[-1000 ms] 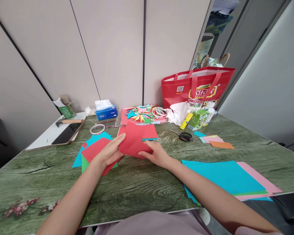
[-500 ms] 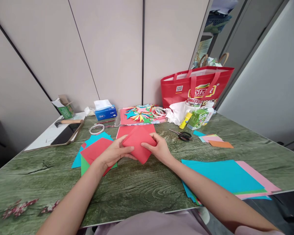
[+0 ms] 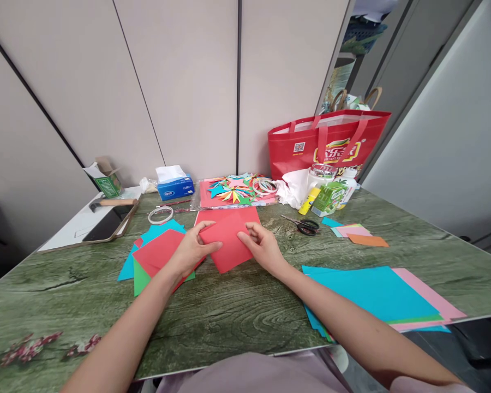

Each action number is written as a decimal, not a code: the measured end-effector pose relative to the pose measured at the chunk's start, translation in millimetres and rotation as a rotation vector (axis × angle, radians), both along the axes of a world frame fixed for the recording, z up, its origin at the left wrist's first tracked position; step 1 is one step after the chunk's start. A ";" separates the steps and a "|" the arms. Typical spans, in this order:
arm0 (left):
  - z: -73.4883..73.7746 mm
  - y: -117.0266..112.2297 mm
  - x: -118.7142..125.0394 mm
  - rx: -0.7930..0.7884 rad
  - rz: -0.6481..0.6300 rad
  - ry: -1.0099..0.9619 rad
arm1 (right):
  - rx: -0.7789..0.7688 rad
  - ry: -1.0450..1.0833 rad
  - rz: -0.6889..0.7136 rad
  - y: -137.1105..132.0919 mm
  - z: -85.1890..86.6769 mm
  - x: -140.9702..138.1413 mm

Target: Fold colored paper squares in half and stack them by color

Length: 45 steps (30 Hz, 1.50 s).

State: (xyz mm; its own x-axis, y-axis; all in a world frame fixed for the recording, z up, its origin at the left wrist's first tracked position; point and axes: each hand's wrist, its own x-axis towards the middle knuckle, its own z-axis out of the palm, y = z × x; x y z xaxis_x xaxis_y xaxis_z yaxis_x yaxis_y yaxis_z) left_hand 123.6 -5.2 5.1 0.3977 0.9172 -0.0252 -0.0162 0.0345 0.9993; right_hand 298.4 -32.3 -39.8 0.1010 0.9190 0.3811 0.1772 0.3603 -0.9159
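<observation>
left hand (image 3: 192,252) and right hand (image 3: 264,246) both pinch the red sheet (image 3: 229,246), fingers closed on its side edges, sheet between them low at the desk (image 3: 229,319); scissors (image 3: 306,225) right of right fingers, paper pile (image 3: 157,252) under left wrist.

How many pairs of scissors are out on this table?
1. The scissors lie on the green table, just beyond the right hand holding the red paper, and in front of the red bag. More may lie hidden.
</observation>
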 end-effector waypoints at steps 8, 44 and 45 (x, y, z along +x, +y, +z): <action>-2.0 2.9 0.8 0.001 -0.022 -0.133 | -0.049 0.188 0.016 1.7 4.2 2.5; -7.0 7.1 -1.8 0.070 0.110 -0.115 | -0.083 0.188 0.039 1.2 4.3 4.5; -7.1 7.1 -2.0 0.070 0.110 -0.114 | -0.084 0.190 0.034 1.3 4.2 4.5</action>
State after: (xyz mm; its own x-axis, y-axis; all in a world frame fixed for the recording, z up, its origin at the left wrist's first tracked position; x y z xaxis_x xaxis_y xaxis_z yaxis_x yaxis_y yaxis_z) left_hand 121.6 1.9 -2.0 0.2916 0.9532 0.0796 -0.1298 -0.0430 0.9906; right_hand 302.9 -31.0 -35.6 0.1320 0.9509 0.2799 -0.0127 0.2839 -0.9588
